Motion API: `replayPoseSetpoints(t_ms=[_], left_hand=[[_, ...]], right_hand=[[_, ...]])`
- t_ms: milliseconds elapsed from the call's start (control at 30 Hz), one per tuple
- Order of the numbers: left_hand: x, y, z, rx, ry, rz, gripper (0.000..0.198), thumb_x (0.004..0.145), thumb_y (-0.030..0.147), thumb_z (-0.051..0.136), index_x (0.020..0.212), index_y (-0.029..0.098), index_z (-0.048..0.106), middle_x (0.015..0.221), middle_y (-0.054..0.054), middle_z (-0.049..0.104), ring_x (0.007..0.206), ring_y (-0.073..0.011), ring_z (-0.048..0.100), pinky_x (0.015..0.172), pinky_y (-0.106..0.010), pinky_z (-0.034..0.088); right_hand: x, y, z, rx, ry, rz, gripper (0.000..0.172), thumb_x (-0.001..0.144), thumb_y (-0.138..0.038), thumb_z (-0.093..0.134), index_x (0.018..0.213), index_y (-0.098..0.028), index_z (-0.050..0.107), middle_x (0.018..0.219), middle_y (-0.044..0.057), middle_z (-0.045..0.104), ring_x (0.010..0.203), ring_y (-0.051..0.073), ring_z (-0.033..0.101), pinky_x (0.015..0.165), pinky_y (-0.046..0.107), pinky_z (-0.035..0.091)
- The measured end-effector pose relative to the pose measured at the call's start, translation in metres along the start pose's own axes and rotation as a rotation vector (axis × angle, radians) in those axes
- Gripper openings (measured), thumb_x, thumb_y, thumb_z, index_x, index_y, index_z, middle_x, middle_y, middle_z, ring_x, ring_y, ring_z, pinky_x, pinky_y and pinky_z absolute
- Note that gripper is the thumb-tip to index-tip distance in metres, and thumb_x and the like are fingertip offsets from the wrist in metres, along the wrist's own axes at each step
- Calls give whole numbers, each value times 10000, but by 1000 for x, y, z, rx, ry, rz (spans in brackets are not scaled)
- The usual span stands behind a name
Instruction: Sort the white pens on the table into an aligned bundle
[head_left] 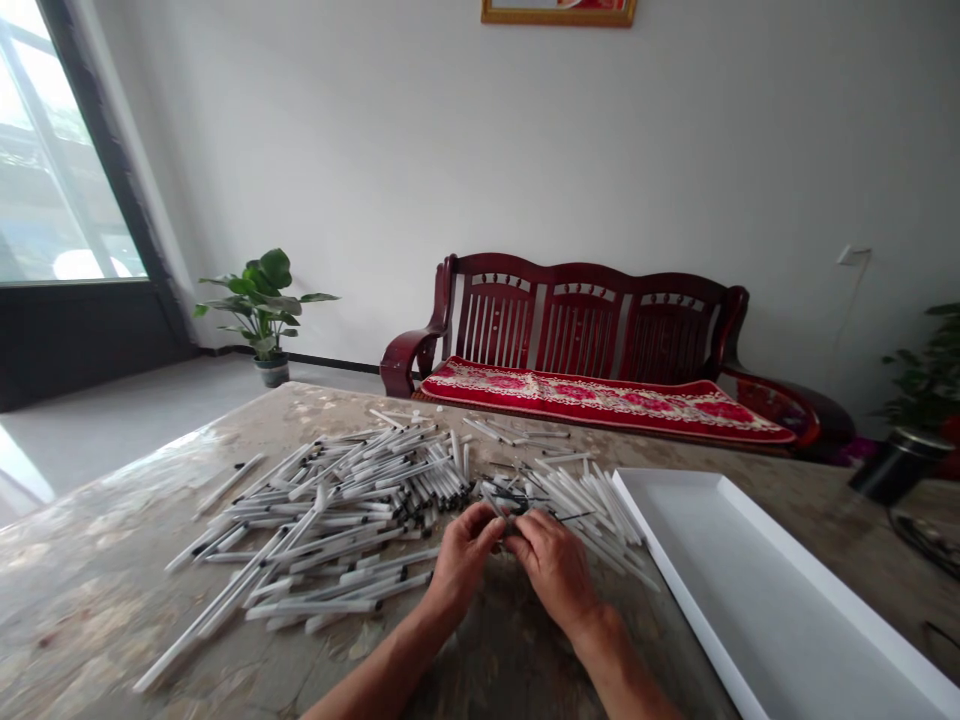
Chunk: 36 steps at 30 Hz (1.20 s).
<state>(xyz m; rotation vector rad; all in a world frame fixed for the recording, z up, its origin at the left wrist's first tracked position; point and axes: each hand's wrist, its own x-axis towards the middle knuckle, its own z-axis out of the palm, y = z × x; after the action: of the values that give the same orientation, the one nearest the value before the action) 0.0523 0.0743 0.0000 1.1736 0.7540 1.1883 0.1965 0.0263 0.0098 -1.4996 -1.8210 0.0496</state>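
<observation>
My left hand (463, 560) and my right hand (553, 565) meet over the marble table (90, 590), fingertips pinched together on a small dark pen part (508, 523). Several white pen barrels (352, 500) lie in a wide heap to the left of my hands. A smaller fan of white barrels (592, 500) lies just beyond my right hand, with thin dark refills (517, 495) between the two heaps. What exactly my fingers grip is too small to name.
A white shallow tray (750, 590) lies at the right of the table. Behind the table stands a dark red wooden bench (592, 330) with a red cushion. Potted plants stand at the left wall (262, 305) and far right (930, 375).
</observation>
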Motion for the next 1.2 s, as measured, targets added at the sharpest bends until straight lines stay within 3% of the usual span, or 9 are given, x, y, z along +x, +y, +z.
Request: replayPoseSetpoints(t_ms=[100, 167, 400, 500, 567, 667, 767, 967, 1200], left_hand=[[0, 3, 0, -124, 105, -52, 407, 649, 532, 799, 759, 169, 653, 679, 9, 653, 645, -134, 614, 632, -245, 522], [0, 5, -1, -199, 159, -74, 425, 628, 527, 821, 758, 170, 630, 694, 14, 654, 670, -137, 643, 664, -253, 546], [0, 7, 1, -296, 187, -138, 456, 569, 460, 882, 809, 166, 628, 719, 5, 690, 660, -133, 676, 659, -242, 565], [-1, 7, 1, -318, 211, -156, 469, 546, 453, 895, 797, 163, 626, 700, 2, 694, 650, -140, 686, 643, -242, 568], [-1, 7, 1, -331, 228, -166, 470, 538, 457, 899, 773, 157, 625, 692, -4, 695, 660, -146, 694, 646, -243, 571], [-2, 8, 1, -352, 243, -183, 484, 514, 459, 911, 754, 150, 627, 698, -18, 704, 685, -159, 706, 659, -250, 579], [-1, 10, 0, -366, 260, -195, 499, 482, 460, 924, 737, 146, 631, 697, -24, 707, 683, -160, 706, 657, -251, 582], [1, 6, 0, -357, 256, -217, 486, 483, 438, 927, 734, 149, 627, 687, -17, 701, 663, -153, 700, 643, -244, 578], [1, 7, 0, -345, 264, -213, 493, 478, 444, 928, 724, 146, 622, 692, -22, 707, 683, -154, 705, 660, -242, 580]], right_hand=[[-1, 3, 3, 130, 34, 134, 406, 1009, -460, 387, 854, -221, 676, 772, 33, 691, 701, 173, 637, 618, 244, 415], [-2, 8, 6, 212, 43, 246, 457, 995, -500, 385, 753, -212, 644, 631, 9, 633, 574, 157, 572, 534, 241, 368], [-1, 14, 12, 473, 63, 435, 514, 920, -631, 417, 642, -224, 561, 493, -23, 512, 464, 147, 487, 443, 239, 341], [0, 14, 13, 522, 94, 442, 507, 884, -651, 464, 635, -223, 575, 458, -34, 485, 415, 138, 458, 415, 236, 347], [1, 14, 14, 546, 122, 411, 472, 865, -632, 517, 677, -213, 627, 497, -19, 548, 454, 148, 517, 445, 234, 400], [1, 13, 14, 588, 168, 367, 386, 825, -575, 616, 820, -200, 710, 687, 33, 704, 619, 188, 650, 585, 255, 513], [2, 12, 14, 641, 181, 393, 413, 814, -577, 630, 949, -197, 719, 808, 61, 750, 680, 211, 694, 631, 280, 547], [2, 16, 13, 567, 140, 442, 476, 867, -632, 511, 694, -207, 639, 581, 34, 657, 533, 200, 642, 497, 262, 500], [3, 15, 14, 587, 217, 379, 344, 815, -519, 621, 880, -191, 701, 778, 58, 732, 710, 217, 685, 642, 278, 539]])
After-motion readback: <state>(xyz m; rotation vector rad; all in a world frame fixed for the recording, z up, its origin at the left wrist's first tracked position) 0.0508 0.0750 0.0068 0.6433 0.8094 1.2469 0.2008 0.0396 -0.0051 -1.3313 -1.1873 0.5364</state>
